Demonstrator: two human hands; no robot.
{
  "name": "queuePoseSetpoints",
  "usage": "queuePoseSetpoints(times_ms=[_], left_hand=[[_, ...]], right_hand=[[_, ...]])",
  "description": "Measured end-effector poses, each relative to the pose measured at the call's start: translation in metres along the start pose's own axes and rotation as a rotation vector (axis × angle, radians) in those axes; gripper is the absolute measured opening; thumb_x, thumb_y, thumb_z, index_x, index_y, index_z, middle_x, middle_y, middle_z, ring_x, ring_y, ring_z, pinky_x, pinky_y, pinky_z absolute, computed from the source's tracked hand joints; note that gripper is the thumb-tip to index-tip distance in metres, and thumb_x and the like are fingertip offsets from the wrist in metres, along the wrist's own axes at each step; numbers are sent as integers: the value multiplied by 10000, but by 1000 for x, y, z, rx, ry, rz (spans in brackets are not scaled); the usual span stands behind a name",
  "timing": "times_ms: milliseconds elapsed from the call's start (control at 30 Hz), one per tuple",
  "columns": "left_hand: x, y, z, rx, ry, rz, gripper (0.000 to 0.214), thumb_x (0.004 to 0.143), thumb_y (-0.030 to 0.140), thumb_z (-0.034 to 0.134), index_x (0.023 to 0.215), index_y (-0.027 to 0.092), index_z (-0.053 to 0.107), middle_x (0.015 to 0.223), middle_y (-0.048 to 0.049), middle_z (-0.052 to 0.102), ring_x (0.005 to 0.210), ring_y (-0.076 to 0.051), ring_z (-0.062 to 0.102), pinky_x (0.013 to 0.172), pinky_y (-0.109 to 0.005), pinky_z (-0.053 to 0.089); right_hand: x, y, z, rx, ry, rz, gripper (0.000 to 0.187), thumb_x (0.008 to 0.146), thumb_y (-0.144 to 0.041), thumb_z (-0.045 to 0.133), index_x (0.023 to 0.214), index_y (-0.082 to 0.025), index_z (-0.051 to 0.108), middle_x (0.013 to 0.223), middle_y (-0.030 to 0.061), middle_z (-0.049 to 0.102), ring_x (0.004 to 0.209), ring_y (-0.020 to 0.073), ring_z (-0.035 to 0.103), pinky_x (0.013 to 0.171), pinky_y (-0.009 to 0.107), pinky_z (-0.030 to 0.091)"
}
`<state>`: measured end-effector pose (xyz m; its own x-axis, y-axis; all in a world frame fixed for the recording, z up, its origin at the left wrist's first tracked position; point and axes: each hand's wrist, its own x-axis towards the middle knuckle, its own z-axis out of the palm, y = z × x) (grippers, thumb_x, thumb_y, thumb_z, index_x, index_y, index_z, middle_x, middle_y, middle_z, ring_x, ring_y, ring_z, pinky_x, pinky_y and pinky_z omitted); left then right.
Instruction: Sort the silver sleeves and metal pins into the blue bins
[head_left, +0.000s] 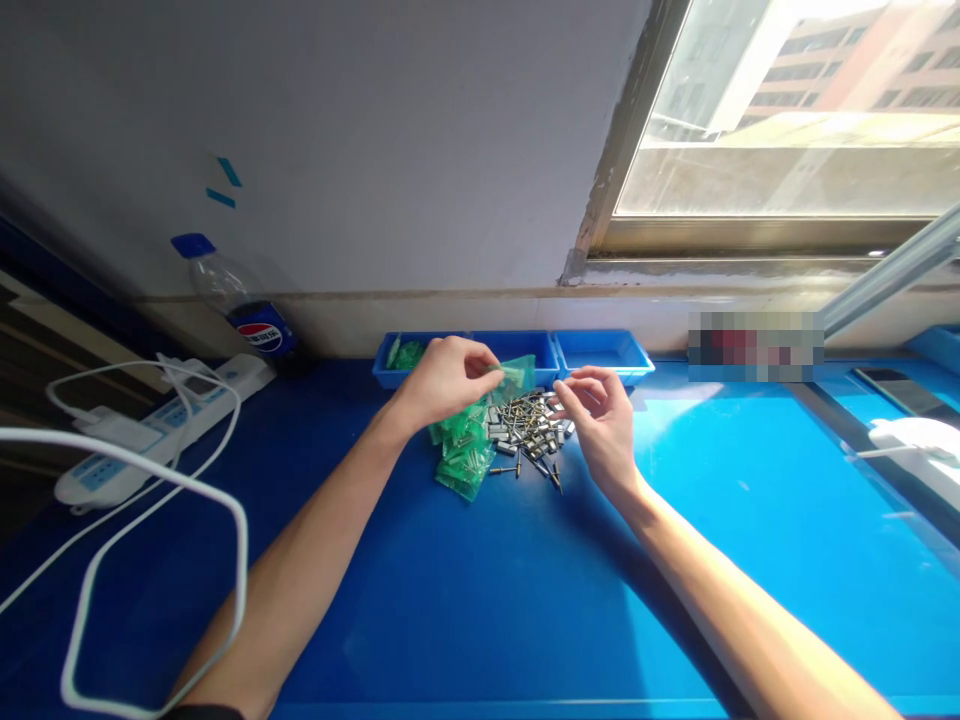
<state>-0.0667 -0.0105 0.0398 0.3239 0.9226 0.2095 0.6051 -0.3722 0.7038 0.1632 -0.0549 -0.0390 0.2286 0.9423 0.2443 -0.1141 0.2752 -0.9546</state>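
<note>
Head view shows two bare hands over one blue table (450, 610); the left hand (454, 375) pinches one green bag (521, 373) between thumb and fingers, gripping it by its left end, above the table and in front of the bins; the right hand (606, 425) is near the bag's other side, apart from it, its fingers loosely curved, and I cannot tell whether anything sits between its fingertips. Below and between the hands lies one heap of metal parts (529, 425), some pin-like and some short blocks, too many and too jumbled to count; against its left side lie several overlapping green packets (465, 455), whose exact number I cannot tell. Behind the hands stand three blue bins (604, 376) in one row; the leftmost contains green packaging, partly hidden by the left hand. Farther left are one bottle (255, 315) with a blue cap, one power strip (180, 420) and white cable (241, 560) looping over the left forearm; two blue tape strips (229, 172) mark the wall; one window (780, 180) is at upper right.
</note>
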Motion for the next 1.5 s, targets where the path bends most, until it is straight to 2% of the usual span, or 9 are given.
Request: queuePoseSetpoints(times_ms=[167,300,500,600,733,933,1133,1233,1500], left_hand=[[1,-19,-33,467,311,-125,174,955,312,746,1003,211,880,938,-100,862,877,-277,802,858,-370,615],[3,-34,-42,542,159,-150,323,921,392,820,1186,218,878,1019,-105,870,901,-285,804,851,-366,611],[3,-29,-29,351,-208,49,404,845,503,860,1113,204,901,936,-76,872,823,-239,808,727,-285,586],[2,-26,-20,369,-304,53,337,779,342,869,1090,219,911,849,-57,863,773,-241,807,677,-280,571],[1,-22,-19,453,-251,52,349,789,151,727,1070,233,918,878,-49,872,798,-242,817,731,-282,588],[-4,2,-25,224,-45,139,286,911,234,704,1119,216,899,953,-43,876,838,-213,803,870,-290,617],[-4,10,-9,-182,-135,146,289,946,318,744,1156,163,867,1006,-77,873,909,-218,818,842,-296,641],[-3,7,-2,-215,-141,104,282,936,327,755,1133,159,867,1005,-84,873,893,-223,818,832,-308,647],[-3,9,-8,-164,-107,103,287,889,335,814,1107,158,874,954,-76,874,870,-231,819,813,-306,654]], right_hand=[[0,2,-3,-56,-8,-33,431,868,-557,909,1052,-269,647,863,-5,740,745,201,728,617,335,628],[-1,4,-5,-104,-31,-27,433,865,-577,904,1046,-267,660,857,-4,740,721,192,717,611,322,601],[-1,4,-7,-128,-47,8,426,864,-579,907,1021,-259,673,832,-8,732,684,180,702,615,317,580],[0,4,-7,-130,-48,4,417,868,-575,902,1017,-258,676,818,-8,733,679,182,694,618,320,574],[0,4,-8,-139,-58,-2,386,882,-556,889,1021,-263,678,809,-12,734,687,184,690,643,326,578],[-3,1,-6,-150,-112,12,385,876,-549,902,1071,-259,741,904,13,773,732,186,697,699,349,602],[-3,-2,-6,-22,-302,132,405,873,-566,917,1107,-245,838,812,22,808,656,196,695,697,377,606],[-3,-2,-8,5,-340,143,332,886,-560,914,941,-236,862,793,34,818,678,206,725,707,374,610],[-2,-3,-6,20,-294,191,400,835,-599,940,1012,-250,856,860,47,844,697,212,758,697,376,638]])
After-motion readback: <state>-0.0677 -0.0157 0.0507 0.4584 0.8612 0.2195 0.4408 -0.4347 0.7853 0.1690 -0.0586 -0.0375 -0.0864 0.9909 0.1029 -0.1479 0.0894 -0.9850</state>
